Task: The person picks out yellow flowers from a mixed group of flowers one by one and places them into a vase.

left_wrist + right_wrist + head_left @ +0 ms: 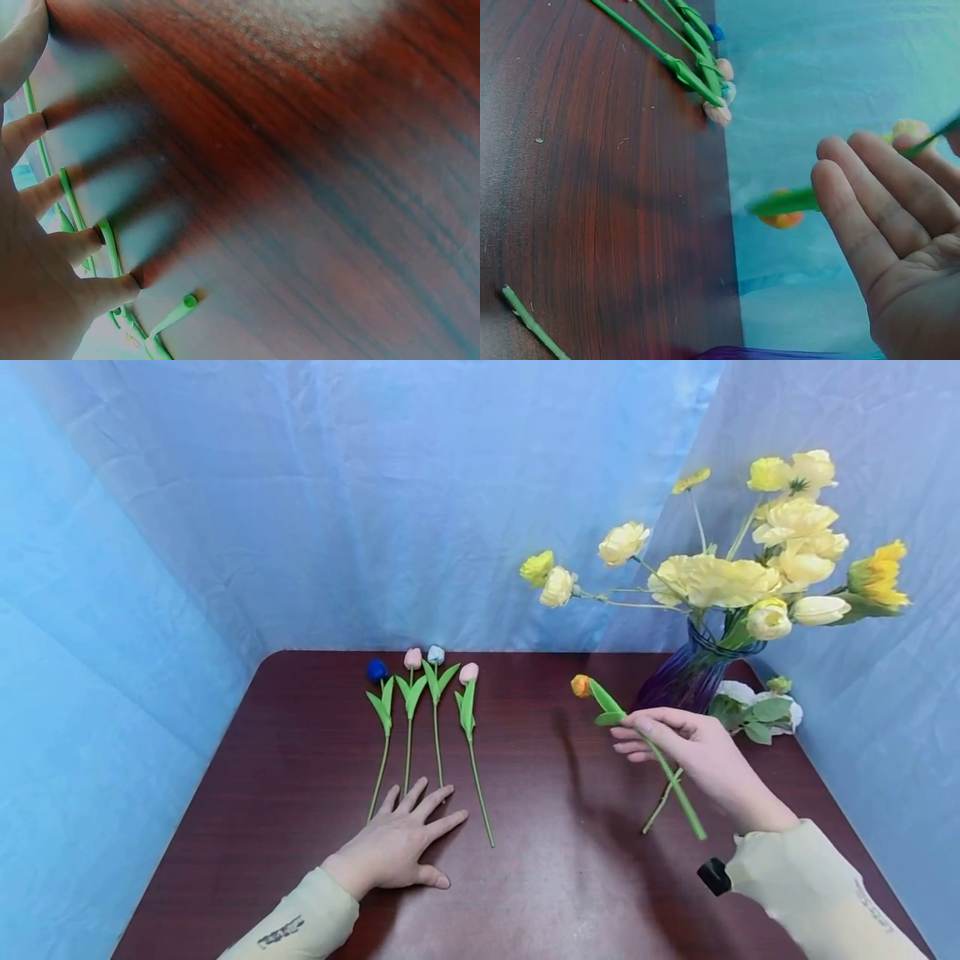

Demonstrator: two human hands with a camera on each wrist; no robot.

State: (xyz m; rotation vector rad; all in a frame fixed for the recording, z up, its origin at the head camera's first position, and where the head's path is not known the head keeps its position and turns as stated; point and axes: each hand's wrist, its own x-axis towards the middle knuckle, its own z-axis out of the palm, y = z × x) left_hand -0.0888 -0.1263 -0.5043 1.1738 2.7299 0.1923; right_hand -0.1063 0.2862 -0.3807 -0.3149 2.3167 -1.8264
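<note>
My right hand (693,752) pinches an orange tulip (581,685) by its green stem, just below the leaves, and holds it above the table. The stem slants down to the right past the palm. My left hand (396,847) rests with fingers spread at the lower stem ends of a dark blue tulip (377,671), a pink tulip (412,658) and a pale blue tulip (437,655). Right of these lies another pink tulip (468,673), its stem apart from the fingers. In the left wrist view, green stems (110,247) pass by the fingertips.
A purple-blue glass vase (678,677) with several yellow and cream flowers (712,581) stands at the back right, behind my right hand. White flowers with green leaves (765,710) lie beside it. A cut green stem end (654,817) shows below my right hand. Blue cloth (450,510) hangs around the table.
</note>
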